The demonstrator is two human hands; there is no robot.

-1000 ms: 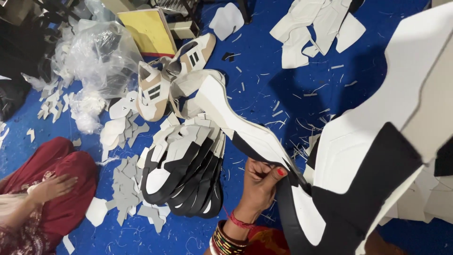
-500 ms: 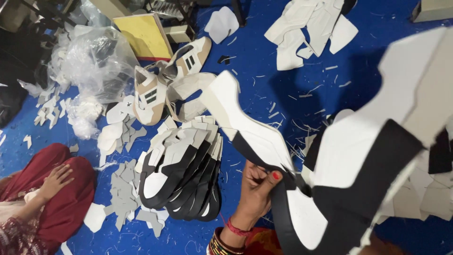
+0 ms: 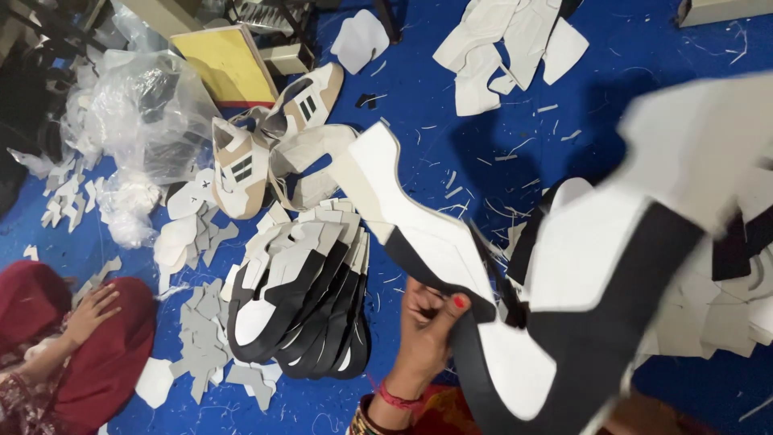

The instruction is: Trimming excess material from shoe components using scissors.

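Observation:
My left hand [image 3: 425, 329], with bangles and a red thread at the wrist, rises from the bottom middle. It pinches a long white and black shoe upper piece [image 3: 419, 234] by its black edge, thumb on top. A larger, blurred white and black cut piece [image 3: 596, 282] hangs close to the camera on the right, partly behind the long piece; what holds it is hidden. My right hand is out of sight. Just left of my hand lies a fanned stack of black and white upper pieces [image 3: 302, 302] on the blue floor [image 3: 451, 105].
A seated person in red at the lower left rests a hand [image 3: 90, 310] on a knee. Two beige shoe uppers [image 3: 241, 165] lie beside a yellow board [image 3: 221, 64] and crumpled clear plastic [image 3: 141, 113]. Grey offcuts [image 3: 201, 338] and white cut pieces [image 3: 507, 44] litter the floor.
The long piece and the big blurred piece have shifted right and closer to the camera. My left hand keeps its pinch. The other person's hand stays on the knee.

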